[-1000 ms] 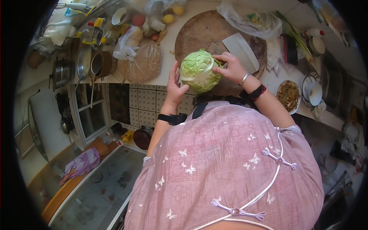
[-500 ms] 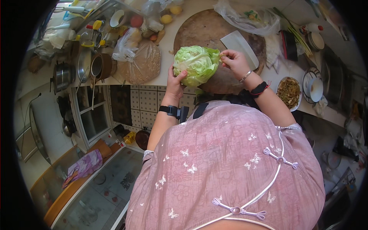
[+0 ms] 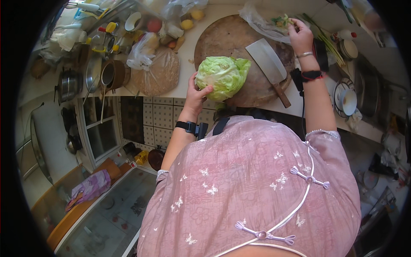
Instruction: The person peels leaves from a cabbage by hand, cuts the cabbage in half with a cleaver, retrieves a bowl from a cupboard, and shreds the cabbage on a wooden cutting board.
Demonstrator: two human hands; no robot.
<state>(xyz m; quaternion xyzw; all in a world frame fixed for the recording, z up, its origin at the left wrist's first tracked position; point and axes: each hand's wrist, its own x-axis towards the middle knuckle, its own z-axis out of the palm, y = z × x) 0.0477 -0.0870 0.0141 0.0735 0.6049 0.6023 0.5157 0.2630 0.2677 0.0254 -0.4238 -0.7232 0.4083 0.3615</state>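
My left hand (image 3: 198, 95) grips a round, light green head of lettuce (image 3: 220, 77) from its near left side, thumb on the front. The lettuce is over the left part of a large round wooden chopping board (image 3: 222, 36). To its right on the board lies a cleaver (image 3: 267, 60), its wooden handle pointing toward me over the near edge. My right hand (image 3: 301, 36) reaches out to the far right, fingertips pinched on a small scrap of leaf (image 3: 290, 21). Just under it are green trimmings (image 3: 280, 20) on a clear plastic bag (image 3: 261, 23).
Left of the board sits a tied plastic bag of brown grainy food (image 3: 156, 70). Behind it are a red tomato (image 3: 154, 25) and yellow fruits (image 3: 187, 24). Spring onions (image 3: 327, 40) lie at the far right, with a white bowl (image 3: 349, 100) nearer.
My right hand has moved away from the lettuce, up and right to the trimmings on the plastic bag. The cleaver's handle is now uncovered. My left hand keeps the lettuce nearly in place.
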